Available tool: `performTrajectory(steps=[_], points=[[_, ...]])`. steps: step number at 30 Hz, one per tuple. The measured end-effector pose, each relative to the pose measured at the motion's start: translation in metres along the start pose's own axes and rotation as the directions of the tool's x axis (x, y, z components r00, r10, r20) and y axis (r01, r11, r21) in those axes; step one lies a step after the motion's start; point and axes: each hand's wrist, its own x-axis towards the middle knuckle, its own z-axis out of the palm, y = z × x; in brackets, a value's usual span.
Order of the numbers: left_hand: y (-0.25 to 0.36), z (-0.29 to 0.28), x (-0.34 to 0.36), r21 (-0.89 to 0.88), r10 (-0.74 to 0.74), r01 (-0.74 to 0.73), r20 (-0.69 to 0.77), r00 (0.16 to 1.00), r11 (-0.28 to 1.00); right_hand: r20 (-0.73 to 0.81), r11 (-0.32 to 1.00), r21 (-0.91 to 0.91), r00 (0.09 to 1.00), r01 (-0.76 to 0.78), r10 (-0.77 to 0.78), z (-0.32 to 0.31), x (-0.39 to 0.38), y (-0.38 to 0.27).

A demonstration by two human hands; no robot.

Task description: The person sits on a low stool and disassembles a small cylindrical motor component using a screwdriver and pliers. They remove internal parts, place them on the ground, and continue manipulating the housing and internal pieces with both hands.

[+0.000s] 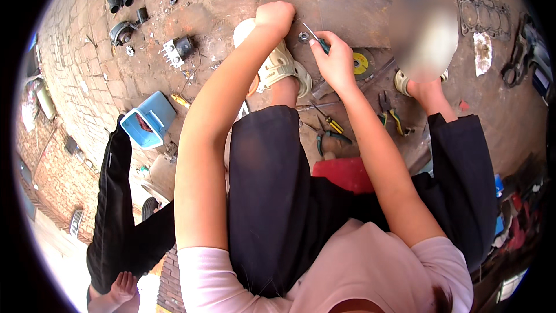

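I have a slim tool [324,45] with a dark green handle in my right hand [337,61]; that grip is narrow, closed around the handle, with the thin shaft pointing out toward eleven o'clock. My left hand [275,17] lies at ten o'clock from it, over my left shoe [279,66], curled over so that its fingers are hidden; I cannot tell how tight that grip is or whether it has anything in it.

As far as I can judge, the work is partway: the tool is up and in hand, but I see nothing that looks finished. A small metal piece [303,37] lies loose on the ground [353,14], apart from any larger assembly, and whatever the left fingers may be working on is out of sight, so how much is left I cannot say.

The slim tool sits within my right grip. The small metal piece is near that hand at ten o'clock, just beside the shaft, and at four o'clock from my left fist. The yellow disc [360,64] is near my right hand, at three o'clock.
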Motion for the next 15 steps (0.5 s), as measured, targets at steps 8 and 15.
performTrajectory(steps=[8, 15], points=[[0.008, -0.023, -0.003, 0.092, -0.051, 0.049, 0.025, 0.998, 0.995, 0.028, 0.985, -0.170, 0.999, 0.042, -0.038, 0.006, 0.001, 0.004], [0.006, -0.016, 0.001, 0.062, -0.098, 0.097, 0.019, 0.995, 0.993, 0.105, 0.952, -0.300, 0.994, 0.061, -0.031, 0.010, 0.010, 0.000]])
